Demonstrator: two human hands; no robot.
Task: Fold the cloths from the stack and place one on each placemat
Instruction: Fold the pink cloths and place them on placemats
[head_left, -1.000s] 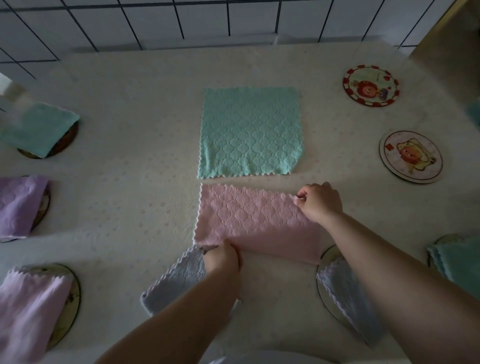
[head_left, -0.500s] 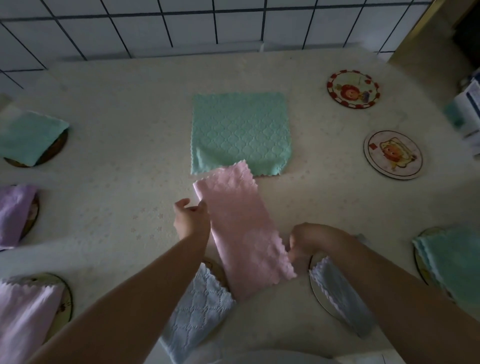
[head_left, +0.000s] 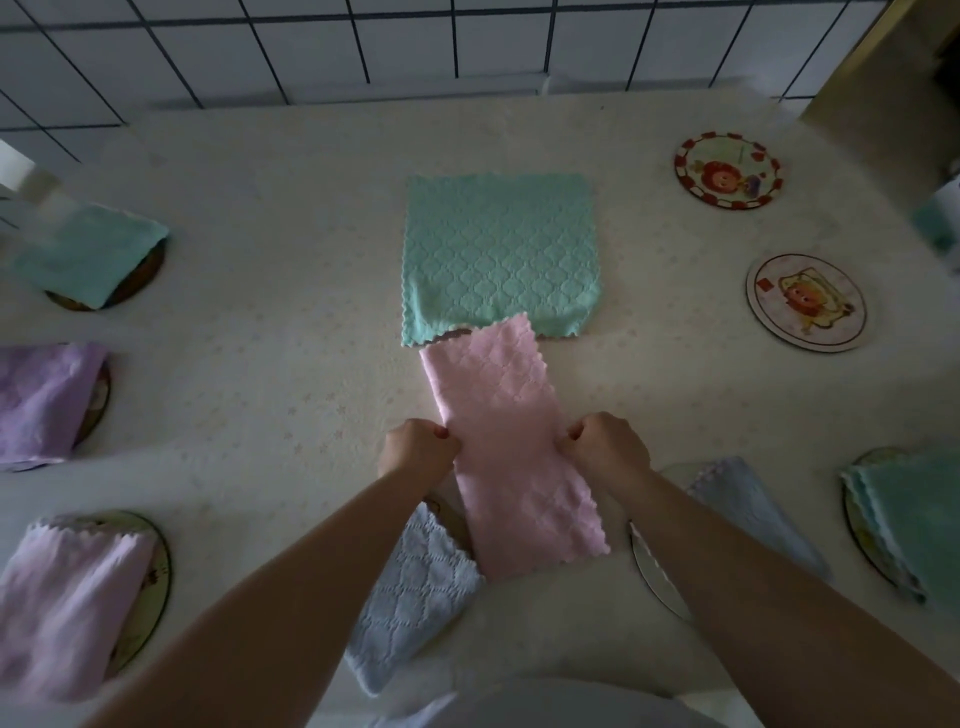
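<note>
Both hands, left hand (head_left: 418, 451) and right hand (head_left: 609, 449), are pinching the long edges of the pink cloth (head_left: 511, 441) at worktop (head_left: 270, 364) centre; folding its 12 o'clock end squarely toward 6 o'clock is advised.

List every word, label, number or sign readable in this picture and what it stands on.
No text can be read.
Round red-bordered cartoon placemat: faint marks near its top, too blurred to read.
Round pale cartoon placemat: small red square mark, too small to read.
The cloths show no labels.
</note>
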